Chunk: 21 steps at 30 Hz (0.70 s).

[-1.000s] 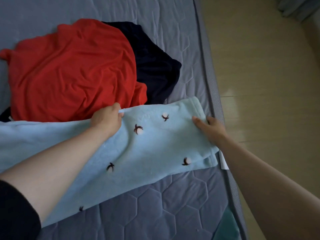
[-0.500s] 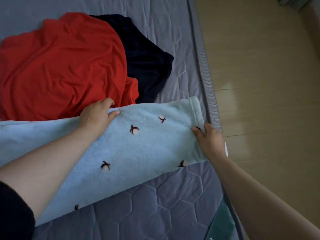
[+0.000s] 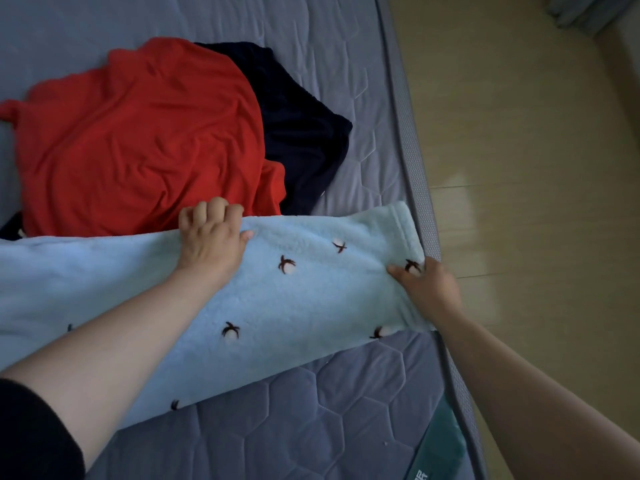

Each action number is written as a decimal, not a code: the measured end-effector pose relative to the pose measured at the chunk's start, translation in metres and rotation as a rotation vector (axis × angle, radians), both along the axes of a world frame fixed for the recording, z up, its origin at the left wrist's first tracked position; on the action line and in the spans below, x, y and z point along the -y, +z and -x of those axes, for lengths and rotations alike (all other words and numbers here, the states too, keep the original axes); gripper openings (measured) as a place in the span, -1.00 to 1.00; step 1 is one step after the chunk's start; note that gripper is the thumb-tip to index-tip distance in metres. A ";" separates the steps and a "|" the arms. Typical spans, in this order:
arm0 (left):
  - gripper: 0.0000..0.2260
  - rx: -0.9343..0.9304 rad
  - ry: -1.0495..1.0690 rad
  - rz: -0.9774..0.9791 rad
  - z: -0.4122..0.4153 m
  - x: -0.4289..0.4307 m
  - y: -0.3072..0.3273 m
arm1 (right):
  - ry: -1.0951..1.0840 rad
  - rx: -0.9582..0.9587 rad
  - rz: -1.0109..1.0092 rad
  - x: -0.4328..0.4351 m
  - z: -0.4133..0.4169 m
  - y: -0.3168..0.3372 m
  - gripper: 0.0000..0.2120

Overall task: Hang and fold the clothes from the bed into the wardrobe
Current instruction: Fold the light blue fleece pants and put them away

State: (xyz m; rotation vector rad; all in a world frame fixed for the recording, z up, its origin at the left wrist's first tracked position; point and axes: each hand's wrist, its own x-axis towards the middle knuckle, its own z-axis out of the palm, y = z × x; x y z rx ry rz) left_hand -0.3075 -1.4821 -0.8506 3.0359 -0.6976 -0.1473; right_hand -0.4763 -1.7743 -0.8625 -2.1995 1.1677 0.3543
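A light blue fleece garment (image 3: 304, 299) dotted with small dark-and-white motifs lies across the near part of the bed (image 3: 311, 431), a long band running from the left edge of view to the mattress's right border. The left hand (image 3: 211, 237) is at the garment's far edge, about midway along it – its fingers are curled over that edge and the thumb lies on top, so it grips the fleece there. The right hand (image 3: 427, 289) is at the garment's right end, just beside the hem, with its fingers laid on top of the cloth and pointing left; the thumb is hidden, so I cannot tell whether this hand pinches the end or only presses on it. A black sleeve (image 3: 31, 434) covers the left upper arm at the near left corner. Just beyond the fleece, touching its far edge, a crumpled red garment (image 3: 145, 140) lies in a heap, and it partly covers a dark navy garment (image 3: 301, 143) that shows to its right. The bed's surface is grey-blue quilting in a hexagon pattern. To the right of the bed is a pale wooden floor (image 3: 519, 168).
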 end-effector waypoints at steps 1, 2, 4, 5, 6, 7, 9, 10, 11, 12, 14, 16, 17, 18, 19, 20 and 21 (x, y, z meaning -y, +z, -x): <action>-0.71 0.028 -0.025 0.028 0.009 -0.001 0.004 | -0.002 0.000 -0.032 -0.003 0.002 0.001 -0.57; -0.69 0.068 -0.055 0.072 0.021 -0.002 0.007 | -0.007 0.014 -0.062 -0.005 0.002 0.002 -0.58; -0.65 0.086 -0.060 0.144 0.055 -0.005 0.008 | -0.016 0.057 -0.071 -0.007 0.001 0.010 -0.60; -0.57 -0.003 0.005 0.135 0.072 -0.007 0.007 | -0.018 0.079 -0.049 -0.007 0.000 0.015 -0.61; -0.46 -0.131 0.106 0.100 0.083 -0.008 0.005 | -0.018 0.097 -0.012 -0.007 -0.001 0.020 -0.60; -0.36 -0.272 0.193 0.051 0.088 -0.009 0.002 | -0.017 0.108 0.033 -0.006 -0.001 0.024 -0.59; -0.23 -0.430 0.234 -0.020 0.080 -0.011 -0.009 | -0.008 0.103 0.111 -0.007 0.001 0.031 -0.58; -0.20 -0.474 0.213 -0.040 0.073 -0.011 -0.012 | -0.006 0.082 0.133 -0.008 0.003 0.033 -0.58; -0.18 -0.512 0.188 -0.042 0.067 -0.010 -0.013 | -0.004 0.046 0.149 -0.009 0.006 0.034 -0.59; -0.18 -0.540 0.165 -0.029 0.062 -0.010 -0.011 | 0.003 -0.003 0.164 -0.011 0.008 0.034 -0.59; -0.22 -0.546 0.128 -0.001 0.061 -0.015 -0.005 | 0.028 -0.079 0.158 -0.018 0.009 0.037 -0.59; -0.31 -0.514 0.100 0.034 0.068 -0.025 0.007 | 0.055 -0.070 0.101 -0.029 0.006 0.044 -0.54; -0.35 -0.498 0.091 0.079 0.072 -0.030 0.013 | 0.094 -0.047 0.101 -0.035 0.004 0.049 -0.45; -0.39 -0.485 0.087 0.146 0.076 -0.033 0.020 | 0.138 -0.025 0.127 -0.043 0.003 0.054 -0.36; -0.44 -0.476 0.090 0.226 0.082 -0.035 0.028 | 0.178 0.000 0.159 -0.051 0.001 0.061 -0.31; -0.49 -0.463 0.100 0.303 0.088 -0.037 0.036 | 0.214 0.025 0.176 -0.061 0.000 0.068 -0.32; -0.54 -0.446 0.119 0.368 0.093 -0.041 0.043 | 0.247 0.045 0.165 -0.074 -0.001 0.075 -0.37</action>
